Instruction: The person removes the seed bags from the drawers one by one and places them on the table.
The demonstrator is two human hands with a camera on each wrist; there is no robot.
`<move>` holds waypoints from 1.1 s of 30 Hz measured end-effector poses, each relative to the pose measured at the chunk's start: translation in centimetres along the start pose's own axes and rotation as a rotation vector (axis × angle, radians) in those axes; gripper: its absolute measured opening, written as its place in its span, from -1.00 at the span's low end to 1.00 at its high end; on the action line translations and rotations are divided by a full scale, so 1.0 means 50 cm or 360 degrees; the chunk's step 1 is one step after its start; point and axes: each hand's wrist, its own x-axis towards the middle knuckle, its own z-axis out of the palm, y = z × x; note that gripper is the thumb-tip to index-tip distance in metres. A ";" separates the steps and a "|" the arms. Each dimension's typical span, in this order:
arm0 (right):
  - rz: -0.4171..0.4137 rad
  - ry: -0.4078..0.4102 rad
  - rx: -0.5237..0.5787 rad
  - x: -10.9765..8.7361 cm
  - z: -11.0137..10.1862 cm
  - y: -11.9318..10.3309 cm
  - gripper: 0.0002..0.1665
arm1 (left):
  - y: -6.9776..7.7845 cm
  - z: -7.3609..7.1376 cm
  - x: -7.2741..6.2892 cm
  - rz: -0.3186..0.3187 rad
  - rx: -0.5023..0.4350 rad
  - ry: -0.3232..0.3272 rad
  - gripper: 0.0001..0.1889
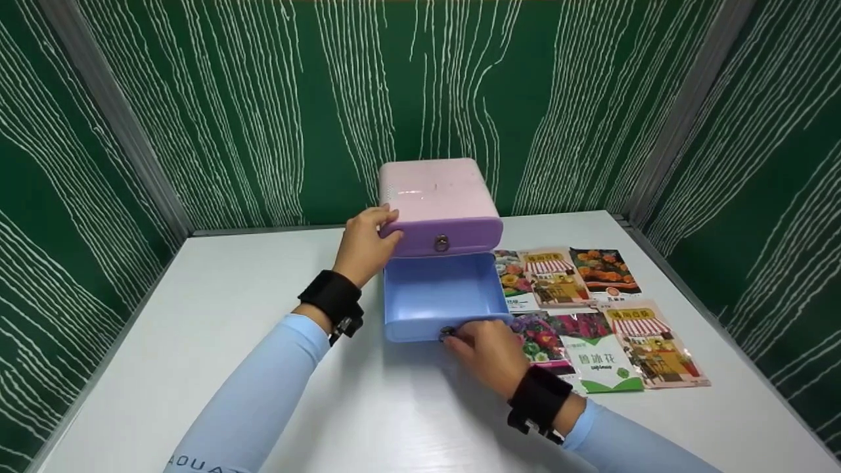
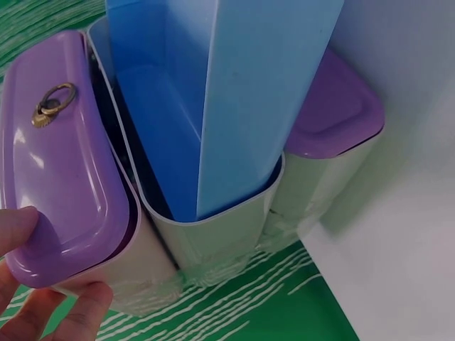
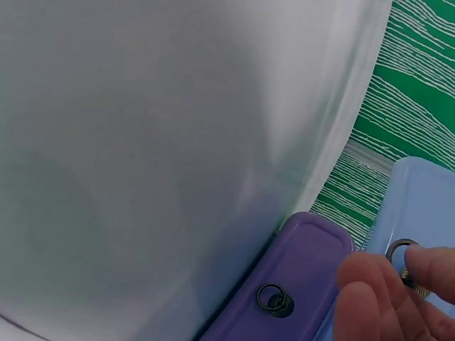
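Note:
A small drawer cabinet (image 1: 433, 187) with a pale pink top stands at the back middle of the white table. My left hand (image 1: 366, 244) grips its upper left front corner, thumb on the purple top drawer (image 1: 414, 240) and fingers along the side. Below, the blue middle drawer (image 1: 414, 330) is pulled well out, and its inside looks bare. At its front, my right hand (image 1: 489, 351) pinches the ring pull (image 3: 397, 245) between thumb and finger. The right wrist view also shows the purple bottom drawer (image 3: 302, 259), closed, its ring hanging.
Several flower seed packets (image 1: 601, 358) lie in two rows right of the cabinet, with the right hand close beside the nearest ones. Green walls with white lines (image 1: 250, 118) enclose the table (image 1: 230, 315) at the back and both sides.

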 end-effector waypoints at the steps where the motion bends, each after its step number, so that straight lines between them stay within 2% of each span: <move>1: 0.0003 0.0006 0.0013 0.000 0.001 0.000 -0.62 | 0.000 0.000 0.000 0.0000 -0.0002 0.0002 -0.55; 12: 0.0019 0.0049 0.0106 0.027 0.004 -0.007 -0.81 | -0.001 0.000 0.003 -0.0002 -0.0015 -0.0005 -0.54; 25: 0.0115 0.0070 0.0092 0.094 0.001 -0.007 -0.76 | -0.005 0.002 0.003 0.0012 -0.0027 0.0009 -0.55; 33: 0.0244 0.0069 0.0078 0.134 0.006 0.002 -0.78 | -0.003 0.003 0.002 -0.0010 -0.0051 0.0002 -0.57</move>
